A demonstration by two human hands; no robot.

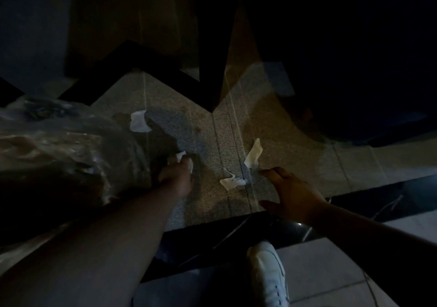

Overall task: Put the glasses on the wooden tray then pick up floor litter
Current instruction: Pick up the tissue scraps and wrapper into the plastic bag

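The scene is dim. My left hand (177, 174) is low over the speckled floor, its fingers closed on a white scrap of paper (181, 157). My right hand (289, 194) hovers open to the right, fingers spread, just beside two white paper scraps: a crumpled one (231, 182) on the floor and a taller one (253, 153) beyond it. Another white scrap (139, 122) lies farther back on the left. The glasses and wooden tray are out of view.
A clear plastic bag (71, 155) bulges at the left, next to my left forearm. Dark furniture legs (212, 75) stand at the back. A black floor strip (236, 231) runs below my hands, and my white shoe (267, 276) rests on pale tiles.
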